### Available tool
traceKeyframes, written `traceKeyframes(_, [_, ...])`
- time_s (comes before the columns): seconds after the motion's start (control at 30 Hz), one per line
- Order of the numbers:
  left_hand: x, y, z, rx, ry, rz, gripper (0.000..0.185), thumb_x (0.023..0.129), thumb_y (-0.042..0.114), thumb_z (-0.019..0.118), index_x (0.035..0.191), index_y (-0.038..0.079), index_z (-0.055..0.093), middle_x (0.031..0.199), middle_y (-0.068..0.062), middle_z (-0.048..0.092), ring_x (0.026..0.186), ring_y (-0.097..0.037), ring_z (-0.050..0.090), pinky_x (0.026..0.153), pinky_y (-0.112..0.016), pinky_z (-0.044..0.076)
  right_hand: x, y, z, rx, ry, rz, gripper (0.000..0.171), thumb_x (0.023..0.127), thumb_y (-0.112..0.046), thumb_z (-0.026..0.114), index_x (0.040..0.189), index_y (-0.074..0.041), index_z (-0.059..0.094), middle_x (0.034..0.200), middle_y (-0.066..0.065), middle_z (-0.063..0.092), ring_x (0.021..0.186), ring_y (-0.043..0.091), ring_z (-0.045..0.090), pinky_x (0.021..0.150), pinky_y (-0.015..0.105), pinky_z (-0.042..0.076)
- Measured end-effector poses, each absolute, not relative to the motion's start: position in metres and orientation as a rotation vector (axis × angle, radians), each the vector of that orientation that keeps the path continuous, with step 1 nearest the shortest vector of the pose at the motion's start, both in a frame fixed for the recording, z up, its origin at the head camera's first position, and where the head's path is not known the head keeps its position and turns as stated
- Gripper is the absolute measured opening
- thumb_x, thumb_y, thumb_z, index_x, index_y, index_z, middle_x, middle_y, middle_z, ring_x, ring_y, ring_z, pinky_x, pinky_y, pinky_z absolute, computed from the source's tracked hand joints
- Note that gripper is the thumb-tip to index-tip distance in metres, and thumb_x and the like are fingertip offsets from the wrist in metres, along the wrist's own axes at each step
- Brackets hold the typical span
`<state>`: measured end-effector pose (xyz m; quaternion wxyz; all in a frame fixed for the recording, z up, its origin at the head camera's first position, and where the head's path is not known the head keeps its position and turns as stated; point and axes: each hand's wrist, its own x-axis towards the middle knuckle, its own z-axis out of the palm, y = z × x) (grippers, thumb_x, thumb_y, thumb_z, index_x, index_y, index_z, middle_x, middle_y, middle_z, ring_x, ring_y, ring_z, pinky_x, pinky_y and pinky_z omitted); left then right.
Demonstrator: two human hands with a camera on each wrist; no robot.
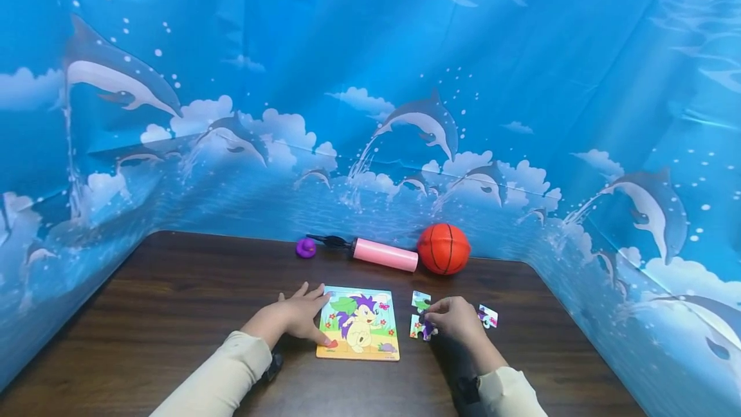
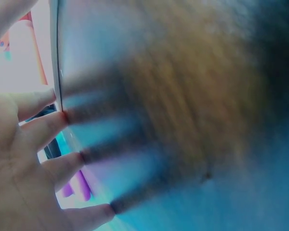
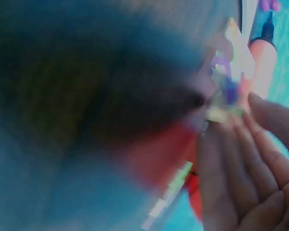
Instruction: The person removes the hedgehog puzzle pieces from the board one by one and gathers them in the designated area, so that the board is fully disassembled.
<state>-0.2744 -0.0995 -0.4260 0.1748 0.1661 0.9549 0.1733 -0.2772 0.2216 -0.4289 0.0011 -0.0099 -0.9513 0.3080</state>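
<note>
My left hand rests at the left edge of a square puzzle board printed with a purple-haired hedgehog. Its fingers are spread, with fingertips and thumb on the board's left side; in the left wrist view the fingers look straight. Right of the board, my right hand pinches a small colourful puzzle piece between thumb and fingertips. Just past those fingertips, a green and white puzzle piece lies on the table, with a flowered piece nearer me. Another loose piece lies right of this hand.
Along the back of the dark wooden table sit a purple rubber duck, a pink hand pump with a black nozzle, and a red ball. A blue dolphin-printed curtain hangs behind and around the table.
</note>
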Motion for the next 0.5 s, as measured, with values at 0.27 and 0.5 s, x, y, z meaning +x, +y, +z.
traceKeyframes(0.27, [-0.272, -0.098, -0.423, 0.45, 2.71, 0.493, 0.094, 0.067, 0.056, 0.07, 0.141, 0.014, 0.03, 0.149, -0.007, 0.018, 0.135, -0.036, 0.004, 0.097, -0.068, 0.003, -0.282, 0.178, -0.423, 0.255, -3.041, 0.743, 0.023, 0.075, -0.023, 0.073, 0.096, -0.016, 0.068, 0.081, -0.003, 0.063, 0.07, 0.013, 0.056, 0.056, 0.031, 0.047])
traceKeyframes(0.5, [-0.272, -0.098, -0.423, 0.461, 2.709, 0.488, 0.094, 0.068, 0.055, 0.069, 0.141, 0.014, 0.03, 0.149, -0.007, 0.017, 0.135, -0.036, 0.005, 0.097, -0.068, 0.004, -0.284, 0.134, -0.426, 0.647, -3.143, 0.817, 0.046, 0.069, -0.038, 0.076, 0.111, -0.022, 0.064, 0.095, 0.001, 0.055, 0.085, 0.016, 0.049, 0.064, 0.032, 0.044])
